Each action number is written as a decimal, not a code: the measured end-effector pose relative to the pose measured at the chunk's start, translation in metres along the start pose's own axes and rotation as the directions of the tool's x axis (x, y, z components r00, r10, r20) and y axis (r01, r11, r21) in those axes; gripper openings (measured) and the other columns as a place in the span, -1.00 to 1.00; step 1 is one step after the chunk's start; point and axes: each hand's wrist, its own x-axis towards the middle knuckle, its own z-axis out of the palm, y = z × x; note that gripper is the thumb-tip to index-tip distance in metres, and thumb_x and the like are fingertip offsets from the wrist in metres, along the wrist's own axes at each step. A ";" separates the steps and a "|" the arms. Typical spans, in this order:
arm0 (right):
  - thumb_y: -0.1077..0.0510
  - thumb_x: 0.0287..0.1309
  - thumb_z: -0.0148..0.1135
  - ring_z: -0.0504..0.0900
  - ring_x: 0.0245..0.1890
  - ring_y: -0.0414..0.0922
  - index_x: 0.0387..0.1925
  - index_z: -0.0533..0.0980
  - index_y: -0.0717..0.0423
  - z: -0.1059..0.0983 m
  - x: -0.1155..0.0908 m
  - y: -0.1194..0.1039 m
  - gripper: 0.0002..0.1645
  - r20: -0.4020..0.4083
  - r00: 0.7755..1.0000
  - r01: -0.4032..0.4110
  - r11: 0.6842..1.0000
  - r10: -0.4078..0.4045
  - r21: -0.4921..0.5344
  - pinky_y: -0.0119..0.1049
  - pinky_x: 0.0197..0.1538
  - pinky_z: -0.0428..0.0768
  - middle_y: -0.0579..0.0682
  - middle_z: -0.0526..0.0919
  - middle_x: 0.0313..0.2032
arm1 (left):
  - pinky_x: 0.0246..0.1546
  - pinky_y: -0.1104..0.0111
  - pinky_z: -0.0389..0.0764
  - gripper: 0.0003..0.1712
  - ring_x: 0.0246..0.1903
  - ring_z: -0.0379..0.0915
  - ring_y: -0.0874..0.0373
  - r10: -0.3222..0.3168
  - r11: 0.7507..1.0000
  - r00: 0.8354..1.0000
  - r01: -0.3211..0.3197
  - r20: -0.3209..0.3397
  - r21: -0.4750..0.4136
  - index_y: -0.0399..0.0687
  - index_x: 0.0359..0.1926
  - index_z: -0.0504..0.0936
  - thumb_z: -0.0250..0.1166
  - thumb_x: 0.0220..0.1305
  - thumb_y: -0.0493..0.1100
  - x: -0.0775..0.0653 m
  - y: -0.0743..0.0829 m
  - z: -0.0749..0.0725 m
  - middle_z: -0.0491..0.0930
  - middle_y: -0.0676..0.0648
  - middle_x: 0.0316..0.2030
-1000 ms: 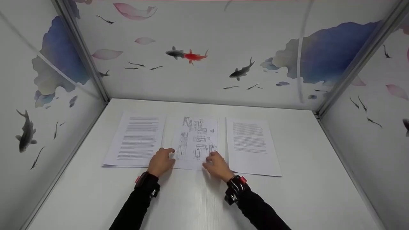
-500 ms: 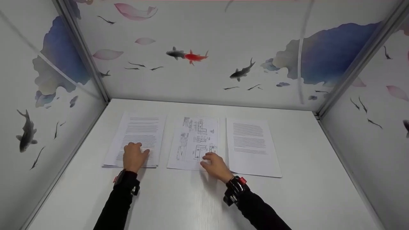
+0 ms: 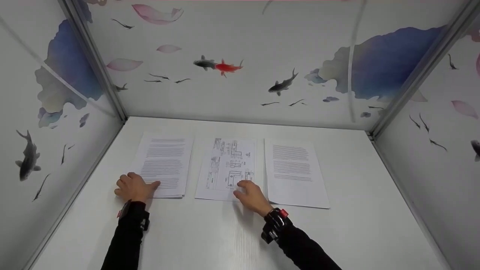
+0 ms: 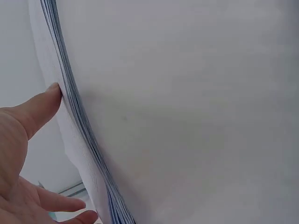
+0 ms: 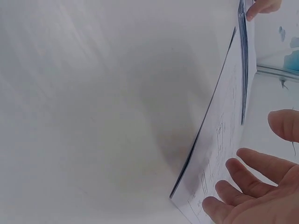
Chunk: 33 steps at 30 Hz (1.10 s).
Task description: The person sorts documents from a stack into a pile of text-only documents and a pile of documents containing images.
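Observation:
My left hand (image 3: 135,187) is at the near left corner of the left paper stack (image 3: 167,157), which is printed with lines of text. Its fingers are spread at the stack's left side. In the left wrist view the thumb (image 4: 44,105) touches the front edge of the left stack (image 4: 77,88), whose many sheets show as layers. My right hand (image 3: 254,196) hovers, fingers relaxed and apart, over the near right part of the middle stack (image 3: 210,187), topped with a technical drawing. The right wrist view has the same drawing sheet (image 5: 212,121) below the right fingertips.
A third stack of text pages (image 3: 296,191) lies just right of the right hand. All three stacks sit side by side on a white table (image 3: 225,240). White walls (image 3: 240,33) with painted fish and petals close off the back and sides.
My left hand has moved left from the near left side of the drawing stack, across the left stack, to that stack's near left corner. The right hand has hardly moved.

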 end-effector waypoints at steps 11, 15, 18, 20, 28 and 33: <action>0.12 0.11 0.14 0.39 0.08 0.14 0.06 0.37 0.40 0.002 -0.001 0.001 -0.46 0.002 1.000 -0.022 1.000 0.022 -0.010 -0.04 0.13 0.29 0.28 0.44 0.03 | -0.16 -0.10 0.18 0.15 -0.10 0.06 -0.30 -0.083 0.995 0.995 0.086 0.060 -0.048 -0.55 0.03 0.21 0.40 -0.28 0.33 0.010 -0.013 -0.002 0.17 -0.46 -0.14; 0.10 0.10 0.14 0.38 0.08 0.12 0.07 0.37 0.37 0.003 -0.001 0.001 -0.45 0.006 1.000 -0.021 1.000 0.021 -0.003 -0.05 0.14 0.28 0.25 0.43 0.04 | -0.16 -0.18 0.19 0.04 -0.04 0.09 -0.36 -0.032 0.998 0.999 0.034 0.022 -0.058 -0.45 0.05 0.20 0.40 -0.21 0.26 0.009 -0.012 0.002 0.17 -0.47 -0.10; 0.08 0.10 0.16 0.38 0.09 0.11 0.06 0.39 0.35 0.003 -0.001 0.001 -0.45 0.021 1.000 -0.002 1.000 0.002 -0.006 -0.06 0.15 0.27 0.23 0.44 0.04 | -0.18 -0.19 0.19 -0.06 -0.02 0.10 -0.36 0.025 0.999 1.000 -0.026 -0.015 -0.047 -0.37 0.06 0.22 0.40 -0.14 0.19 0.006 -0.010 0.005 0.19 -0.45 -0.09; 0.07 0.09 0.16 0.37 0.09 0.12 0.04 0.40 0.35 0.004 -0.001 0.001 -0.46 0.026 0.999 0.020 1.000 -0.020 -0.010 -0.04 0.15 0.27 0.24 0.44 0.03 | -0.16 -0.17 0.17 -0.14 -0.02 0.10 -0.35 0.061 0.998 0.997 -0.062 -0.044 -0.025 -0.33 0.05 0.26 0.39 -0.10 0.15 0.004 -0.009 0.005 0.21 -0.44 -0.10; 0.08 0.09 0.15 0.39 0.08 0.12 0.01 0.42 0.35 0.003 -0.001 0.003 -0.49 0.009 0.999 0.039 0.999 -0.039 0.000 -0.04 0.15 0.26 0.24 0.45 0.01 | -0.19 -0.07 0.11 -0.52 -0.12 0.13 -0.27 0.118 0.991 0.992 -0.121 -0.050 -0.059 -0.18 -0.22 0.38 0.38 -0.01 0.01 0.001 -0.006 0.004 0.23 -0.34 -0.20; 0.09 0.09 0.16 0.39 0.08 0.11 0.00 0.43 0.34 0.004 -0.002 0.003 -0.51 0.001 0.999 0.043 0.999 -0.043 -0.004 -0.05 0.15 0.26 0.22 0.46 0.00 | -0.21 -0.05 0.12 -0.59 -0.19 0.16 -0.23 0.127 0.990 0.989 -0.131 -0.074 -0.058 -0.19 -0.33 0.40 0.40 -0.04 -0.04 0.000 -0.005 0.003 0.25 -0.31 -0.27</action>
